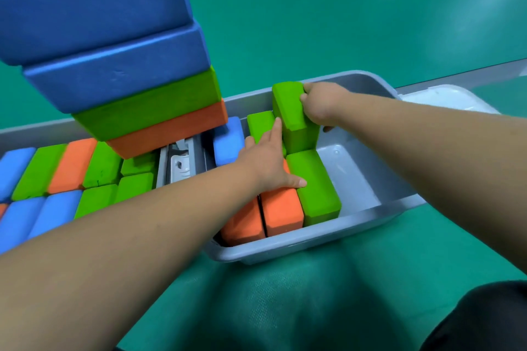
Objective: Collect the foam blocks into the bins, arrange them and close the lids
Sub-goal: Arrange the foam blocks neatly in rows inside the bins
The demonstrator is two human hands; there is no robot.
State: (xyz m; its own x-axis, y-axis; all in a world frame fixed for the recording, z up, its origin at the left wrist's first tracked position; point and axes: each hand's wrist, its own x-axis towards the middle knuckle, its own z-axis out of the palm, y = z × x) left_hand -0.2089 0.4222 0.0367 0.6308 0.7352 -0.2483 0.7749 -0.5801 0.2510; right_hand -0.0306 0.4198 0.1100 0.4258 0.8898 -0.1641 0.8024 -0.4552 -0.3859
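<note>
Grasping a tilted green block [295,115] at the bin's [313,239] 12 o'clock side, the right hand [323,107] clenches it; the left hand [268,162] lies flat, fingers spread, on blocks packed toward 9 o'clock, holding nothing.

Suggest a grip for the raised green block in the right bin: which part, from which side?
Take the raised green block by its free upper end, from above and the right, as the right hand does now. It stands tilted above its neighbours; the left hand and packed blocks close off its left side.
</note>
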